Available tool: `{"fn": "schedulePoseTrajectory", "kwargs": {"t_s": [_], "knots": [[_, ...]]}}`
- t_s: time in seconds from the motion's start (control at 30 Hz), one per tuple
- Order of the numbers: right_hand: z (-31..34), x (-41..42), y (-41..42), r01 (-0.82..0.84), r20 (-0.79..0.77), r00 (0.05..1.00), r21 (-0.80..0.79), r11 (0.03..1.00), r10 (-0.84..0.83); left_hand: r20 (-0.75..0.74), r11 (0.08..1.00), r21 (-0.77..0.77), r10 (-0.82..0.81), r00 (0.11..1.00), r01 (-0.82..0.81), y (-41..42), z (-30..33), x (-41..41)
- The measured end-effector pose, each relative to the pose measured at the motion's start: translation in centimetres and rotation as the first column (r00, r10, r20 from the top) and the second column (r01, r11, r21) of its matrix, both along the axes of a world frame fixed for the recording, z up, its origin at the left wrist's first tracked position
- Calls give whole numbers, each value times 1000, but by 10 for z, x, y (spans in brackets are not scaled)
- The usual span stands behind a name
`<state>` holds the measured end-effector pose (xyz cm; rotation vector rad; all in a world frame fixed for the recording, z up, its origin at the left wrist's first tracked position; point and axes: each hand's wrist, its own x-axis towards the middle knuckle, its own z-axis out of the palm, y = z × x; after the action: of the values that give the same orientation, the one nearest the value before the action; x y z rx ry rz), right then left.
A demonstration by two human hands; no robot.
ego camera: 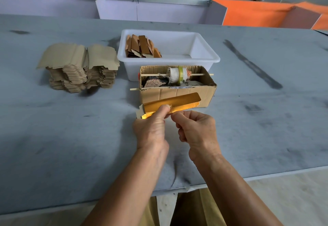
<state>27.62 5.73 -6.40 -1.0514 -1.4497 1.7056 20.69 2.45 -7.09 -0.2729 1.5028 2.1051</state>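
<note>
- Left hand (152, 128) pinches gold carton blank (177, 101), just above the surface (71, 137), in front of the cardboard box (177, 93).
- Right hand (197, 130) curled, pinching the blank's near edge.
- Risk: an uneven pull may crease or tear the foil.

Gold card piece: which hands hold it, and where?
The left hand pinches the gold card piece at its near edge, left of centre; for the right hand, cannot tell.

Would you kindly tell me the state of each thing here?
Gold foil-faced card blank, partly folded, in hand.
Left hand, pinches the blank.
Right hand, fingers curled at the blank's edge; grip unclear.
Brown cardboard box, open-topped, wrapped roll on a stick across it.
White plastic tub, open, partly filled with folded brown pieces.
Stack of flat brown cardboard blanks, unfolded.
</note>
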Motion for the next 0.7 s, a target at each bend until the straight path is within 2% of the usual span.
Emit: {"fn": "schedulePoseTrajectory", "kwargs": {"t_s": [0.17,0.37,0.57,0.7], "knots": [[-8,5,-2,6,-60,998,6,1000,-5,-20,1000,-8,-10,1000,10,-1,4,-1],[-10,8,0,11,-51,999,8,1000,-11,-39,1000,-6,-9,999,8,-2,7,-1],[-10,12,-3,-91,-144,986,-13,996,89,-53,1000,13,-6,999,6,-2,7,1],[-9,11,-1,-109,-136,985,2,994,108,-58,1000,0,-15,998,15,-1,7,1]]}}
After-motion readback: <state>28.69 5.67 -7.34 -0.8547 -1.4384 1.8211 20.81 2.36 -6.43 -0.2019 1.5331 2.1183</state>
